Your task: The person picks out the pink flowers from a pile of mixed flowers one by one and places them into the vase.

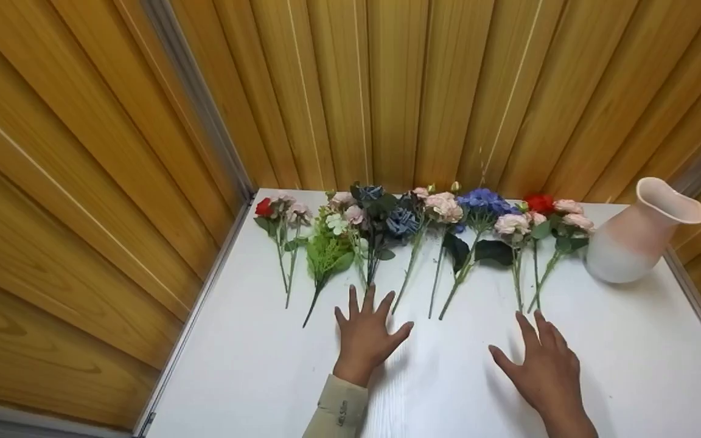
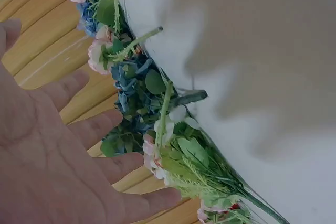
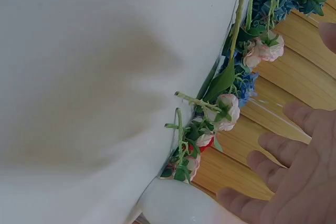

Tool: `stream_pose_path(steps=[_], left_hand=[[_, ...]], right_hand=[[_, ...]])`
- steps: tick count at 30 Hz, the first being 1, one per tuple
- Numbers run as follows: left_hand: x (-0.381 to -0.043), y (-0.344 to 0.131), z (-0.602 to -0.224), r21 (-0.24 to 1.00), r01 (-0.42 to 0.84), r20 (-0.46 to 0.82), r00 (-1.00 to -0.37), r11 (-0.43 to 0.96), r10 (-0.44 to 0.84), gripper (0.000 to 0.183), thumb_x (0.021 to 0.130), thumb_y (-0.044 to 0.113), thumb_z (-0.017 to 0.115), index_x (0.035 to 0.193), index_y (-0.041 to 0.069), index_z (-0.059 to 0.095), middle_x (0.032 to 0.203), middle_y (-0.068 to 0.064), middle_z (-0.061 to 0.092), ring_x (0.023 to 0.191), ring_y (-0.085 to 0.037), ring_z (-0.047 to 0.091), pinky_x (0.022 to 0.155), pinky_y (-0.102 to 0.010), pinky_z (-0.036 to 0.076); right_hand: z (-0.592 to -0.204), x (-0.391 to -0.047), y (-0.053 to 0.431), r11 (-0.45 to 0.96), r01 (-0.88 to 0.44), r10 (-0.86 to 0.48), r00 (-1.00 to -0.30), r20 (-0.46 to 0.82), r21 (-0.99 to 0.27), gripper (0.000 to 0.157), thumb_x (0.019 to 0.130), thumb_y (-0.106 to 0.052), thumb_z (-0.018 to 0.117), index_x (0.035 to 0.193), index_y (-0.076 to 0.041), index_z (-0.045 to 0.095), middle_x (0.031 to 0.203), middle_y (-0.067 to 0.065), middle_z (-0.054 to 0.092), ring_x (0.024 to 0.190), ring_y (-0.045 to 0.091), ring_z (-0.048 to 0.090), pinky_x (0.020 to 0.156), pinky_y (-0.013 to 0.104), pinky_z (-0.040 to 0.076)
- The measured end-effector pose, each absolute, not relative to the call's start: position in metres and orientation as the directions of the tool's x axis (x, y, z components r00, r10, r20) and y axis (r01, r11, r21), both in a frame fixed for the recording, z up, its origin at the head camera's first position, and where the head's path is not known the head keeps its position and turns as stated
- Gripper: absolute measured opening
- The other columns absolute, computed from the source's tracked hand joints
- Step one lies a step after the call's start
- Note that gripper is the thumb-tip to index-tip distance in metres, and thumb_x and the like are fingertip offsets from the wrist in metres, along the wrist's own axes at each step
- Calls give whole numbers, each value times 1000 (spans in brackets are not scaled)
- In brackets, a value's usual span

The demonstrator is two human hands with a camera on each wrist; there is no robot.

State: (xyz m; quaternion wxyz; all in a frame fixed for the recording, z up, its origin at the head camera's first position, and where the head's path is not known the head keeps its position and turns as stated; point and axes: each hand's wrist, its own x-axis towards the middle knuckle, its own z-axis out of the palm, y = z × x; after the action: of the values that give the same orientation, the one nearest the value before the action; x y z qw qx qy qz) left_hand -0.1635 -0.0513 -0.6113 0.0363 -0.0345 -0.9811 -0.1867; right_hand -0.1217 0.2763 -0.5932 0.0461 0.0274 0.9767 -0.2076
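left hand (image 1: 366, 340) and right hand (image 1: 548, 371) are both hovering over the desk (image 1: 235, 365), palms down: the left one is fanning its fingers and thumb wide apart, the right one is holding its thumb out from fingers that are lying closer together, and neither is gripping anything. wood-plank walls (image 1: 338, 91) are rising behind and beside the white desk. a vase (image 1: 621, 249), pinkish above and whitish below, is standing at the right end of a row of flowers. the leafy green bunch (image 1: 329, 255) is lying ahead of the left hand and slightly to its left. dark blue flowers (image 1: 402, 222) are lying just beside it, their stems running down near the left fingertips; i cannot tell whether they are touching. a violet-blue flower (image 1: 487, 201) is resting further right, above large dark leaves. pale pink flowers (image 1: 445, 207) are lying between those two blues. a red flower (image 1: 539, 202) is lying near the vase among pink ones, the right fingertips pointing at the stem ends there. a smaller red bloom (image 1: 263, 207) is marking the row's left end.
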Motion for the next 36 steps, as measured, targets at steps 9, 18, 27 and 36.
stream_pose_path(steps=[9,18,27,36], left_hand=[[-199,-141,-617,418,-171,142,-958,892,-250,60,112,45,71,157,6,63,161,-22,65,150,-53,59,116,-75,54],[-252,-224,-658,529,-344,30,-906,776,-422,39,106,19,82,132,-9,74,119,-28,75,112,-44,77,98,-56,67],[-263,-239,-672,624,-319,29,-903,713,-430,12,106,5,72,98,-3,75,92,-21,80,89,-37,80,76,-49,66],[-182,-154,-564,929,-61,58,-950,364,-308,11,112,9,71,116,2,79,101,-16,80,92,-35,80,70,-29,66]], right_hand=[[-595,-133,262,878,62,4,-993,-120,-475,88,109,-50,74,172,-1,38,182,35,26,156,66,36,111,87,41],[-598,-124,245,840,30,-30,-994,-101,-541,74,107,-33,77,165,3,49,174,37,41,149,63,50,118,77,48],[-596,-117,237,849,14,-75,-986,-147,-528,65,106,-29,80,158,4,58,166,36,53,148,61,55,118,74,51],[-558,-129,200,745,8,-159,-969,-188,-667,46,109,-31,78,149,-10,72,145,13,77,105,18,74,81,39,60]])
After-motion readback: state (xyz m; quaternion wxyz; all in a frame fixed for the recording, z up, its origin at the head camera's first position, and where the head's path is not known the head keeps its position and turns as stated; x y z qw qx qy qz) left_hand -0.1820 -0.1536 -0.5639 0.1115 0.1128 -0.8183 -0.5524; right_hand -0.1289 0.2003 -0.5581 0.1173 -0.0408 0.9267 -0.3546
